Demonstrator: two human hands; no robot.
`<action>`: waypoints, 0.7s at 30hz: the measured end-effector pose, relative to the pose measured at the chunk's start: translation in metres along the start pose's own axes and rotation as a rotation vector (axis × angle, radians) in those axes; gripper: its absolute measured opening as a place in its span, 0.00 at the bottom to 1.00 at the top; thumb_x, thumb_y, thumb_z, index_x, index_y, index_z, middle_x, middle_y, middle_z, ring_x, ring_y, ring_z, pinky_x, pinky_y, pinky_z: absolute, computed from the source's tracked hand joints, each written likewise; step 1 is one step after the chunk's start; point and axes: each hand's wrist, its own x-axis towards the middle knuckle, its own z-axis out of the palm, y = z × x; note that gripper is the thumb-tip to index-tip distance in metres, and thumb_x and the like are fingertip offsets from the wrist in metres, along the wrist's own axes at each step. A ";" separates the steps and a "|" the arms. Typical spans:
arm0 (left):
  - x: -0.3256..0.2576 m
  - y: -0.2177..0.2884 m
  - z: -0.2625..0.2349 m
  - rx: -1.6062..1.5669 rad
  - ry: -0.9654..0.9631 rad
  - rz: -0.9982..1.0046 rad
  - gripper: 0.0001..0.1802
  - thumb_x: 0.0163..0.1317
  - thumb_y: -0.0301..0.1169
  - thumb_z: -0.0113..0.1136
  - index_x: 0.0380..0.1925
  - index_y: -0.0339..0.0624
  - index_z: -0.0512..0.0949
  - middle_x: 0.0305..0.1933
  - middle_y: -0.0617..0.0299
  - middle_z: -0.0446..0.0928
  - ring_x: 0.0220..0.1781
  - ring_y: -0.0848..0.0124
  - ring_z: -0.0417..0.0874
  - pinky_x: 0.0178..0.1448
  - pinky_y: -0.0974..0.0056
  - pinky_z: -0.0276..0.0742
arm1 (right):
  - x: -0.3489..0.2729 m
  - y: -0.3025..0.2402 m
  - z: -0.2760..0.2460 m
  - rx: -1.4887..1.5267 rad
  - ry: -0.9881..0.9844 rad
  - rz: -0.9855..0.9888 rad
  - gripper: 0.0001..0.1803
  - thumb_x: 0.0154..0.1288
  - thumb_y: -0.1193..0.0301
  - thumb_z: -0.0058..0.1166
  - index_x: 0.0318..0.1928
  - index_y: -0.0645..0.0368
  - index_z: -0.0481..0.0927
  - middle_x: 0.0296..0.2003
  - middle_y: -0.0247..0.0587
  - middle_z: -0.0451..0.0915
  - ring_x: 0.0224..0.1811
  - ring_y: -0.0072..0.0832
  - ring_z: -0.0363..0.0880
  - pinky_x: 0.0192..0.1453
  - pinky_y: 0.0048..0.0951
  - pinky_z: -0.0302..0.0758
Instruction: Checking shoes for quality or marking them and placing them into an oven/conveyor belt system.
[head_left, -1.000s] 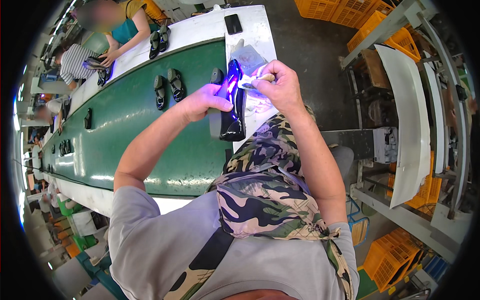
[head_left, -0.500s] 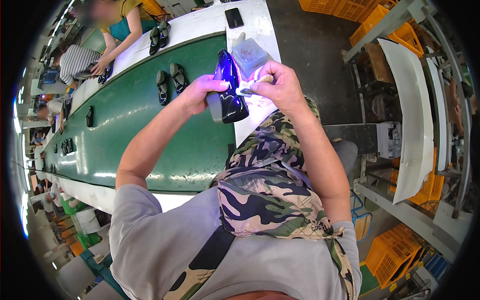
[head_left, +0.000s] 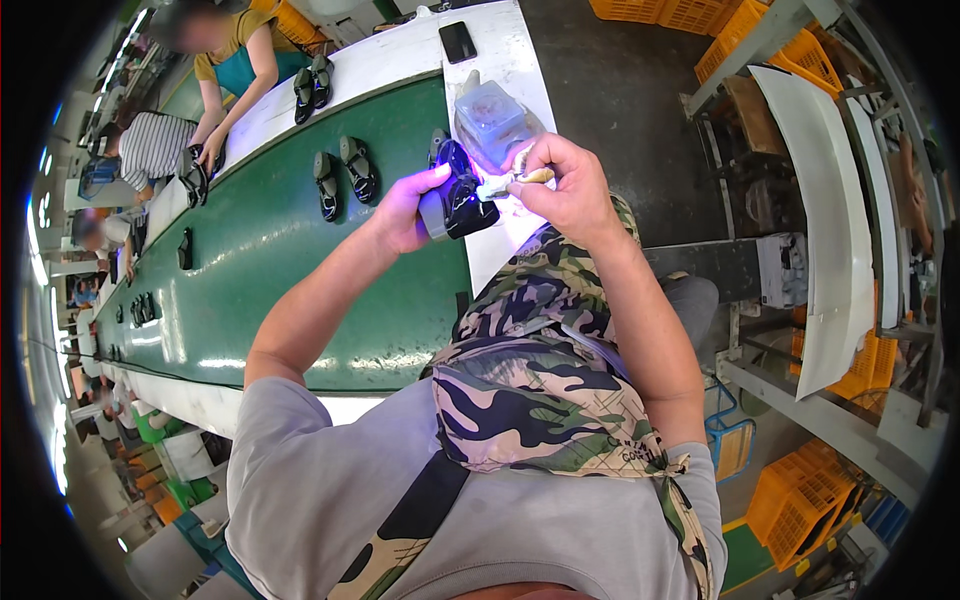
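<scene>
My left hand (head_left: 405, 212) is closed around a glossy black shoe (head_left: 466, 212), its thumb on top, held over the edge of the green belt (head_left: 270, 290). Blue-violet light falls on the shoe and my fingers. My right hand (head_left: 572, 190) pinches a small tool with a tan handle (head_left: 538, 176), perhaps a brush; its pale end is against or very near the shoe's side, and glare hides the contact. Behind the held shoe, another black shoe (head_left: 438, 143) shows in part. A translucent square tub (head_left: 492, 112) stands just beyond my right hand.
Two black shoes (head_left: 342, 178) rest on the belt to the left, with more further along. A phone (head_left: 457, 42) lies on the white tabletop (head_left: 515, 50). Across the belt a co-worker (head_left: 240, 60) handles shoes. Orange crates (head_left: 800, 500) and a metal rack (head_left: 800, 385) stand at right.
The held shoe has turned and tipped in my left hand, and a shoe behind it has come into view. My right hand stays beside it. Across the belt, a co-worker's shoes are now raised.
</scene>
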 end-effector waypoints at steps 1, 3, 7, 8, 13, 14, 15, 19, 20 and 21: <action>-0.001 -0.003 0.010 -0.022 0.032 0.031 0.24 0.66 0.44 0.60 0.55 0.38 0.76 0.49 0.53 0.83 0.49 0.62 0.86 0.61 0.53 0.80 | -0.001 0.001 -0.001 0.022 0.008 -0.017 0.10 0.52 0.79 0.62 0.28 0.61 0.72 0.33 0.36 0.80 0.36 0.19 0.74 0.41 0.23 0.71; 0.001 -0.006 0.007 -0.040 0.062 0.059 0.24 0.67 0.45 0.58 0.54 0.39 0.76 0.47 0.53 0.84 0.47 0.63 0.87 0.57 0.55 0.83 | -0.005 0.003 -0.003 0.045 0.021 -0.037 0.10 0.53 0.80 0.62 0.28 0.61 0.72 0.35 0.38 0.81 0.38 0.20 0.75 0.42 0.23 0.72; 0.005 -0.016 -0.003 -0.080 0.038 0.003 0.26 0.71 0.50 0.51 0.59 0.44 0.73 0.46 0.49 0.83 0.31 0.64 0.88 0.28 0.65 0.84 | -0.011 0.004 -0.007 0.039 0.021 -0.039 0.11 0.53 0.82 0.61 0.29 0.60 0.70 0.40 0.42 0.82 0.39 0.20 0.76 0.44 0.24 0.74; 0.004 -0.019 0.002 -0.141 0.137 0.007 0.27 0.72 0.52 0.49 0.59 0.44 0.74 0.44 0.47 0.83 0.26 0.65 0.87 0.21 0.68 0.81 | -0.011 0.004 -0.007 0.038 0.039 -0.062 0.10 0.53 0.81 0.61 0.29 0.60 0.71 0.38 0.41 0.83 0.40 0.21 0.77 0.45 0.25 0.74; 0.011 -0.033 -0.011 -0.249 -0.020 -0.041 0.29 0.71 0.55 0.48 0.56 0.43 0.76 0.41 0.43 0.83 0.26 0.64 0.85 0.23 0.68 0.79 | -0.013 0.008 -0.011 0.037 0.061 -0.122 0.11 0.53 0.82 0.60 0.29 0.60 0.70 0.38 0.42 0.83 0.40 0.21 0.77 0.45 0.26 0.74; 0.013 -0.036 -0.010 -0.294 -0.040 -0.047 0.29 0.70 0.56 0.49 0.55 0.44 0.77 0.41 0.42 0.83 0.26 0.64 0.85 0.25 0.69 0.78 | -0.013 0.010 -0.012 0.040 0.070 -0.125 0.11 0.53 0.82 0.60 0.29 0.60 0.70 0.39 0.42 0.83 0.41 0.21 0.77 0.45 0.25 0.74; 0.016 -0.037 -0.010 -0.287 -0.039 -0.049 0.29 0.70 0.56 0.49 0.55 0.44 0.77 0.41 0.42 0.83 0.26 0.64 0.85 0.25 0.69 0.78 | -0.013 0.011 -0.015 0.042 0.076 -0.129 0.11 0.53 0.82 0.60 0.29 0.60 0.70 0.39 0.42 0.83 0.41 0.21 0.77 0.45 0.25 0.74; 0.029 -0.041 0.008 -0.364 -0.051 -0.037 0.32 0.67 0.57 0.49 0.56 0.43 0.77 0.44 0.42 0.82 0.25 0.63 0.83 0.25 0.68 0.78 | -0.018 0.015 -0.033 0.045 0.101 -0.194 0.11 0.55 0.84 0.61 0.29 0.59 0.72 0.42 0.43 0.82 0.43 0.21 0.78 0.46 0.25 0.75; 0.035 -0.041 0.017 -0.397 -0.064 -0.020 0.32 0.66 0.57 0.50 0.57 0.43 0.77 0.45 0.43 0.82 0.25 0.63 0.83 0.26 0.68 0.78 | -0.019 0.015 -0.041 0.032 0.117 -0.203 0.11 0.55 0.84 0.61 0.29 0.59 0.72 0.42 0.44 0.82 0.44 0.22 0.78 0.47 0.26 0.75; 0.039 -0.044 0.014 -0.414 -0.093 -0.002 0.35 0.64 0.59 0.48 0.57 0.41 0.77 0.42 0.45 0.82 0.24 0.63 0.82 0.24 0.67 0.77 | -0.024 0.016 -0.043 0.088 0.132 -0.145 0.11 0.56 0.84 0.60 0.30 0.59 0.72 0.43 0.44 0.82 0.45 0.23 0.78 0.49 0.27 0.75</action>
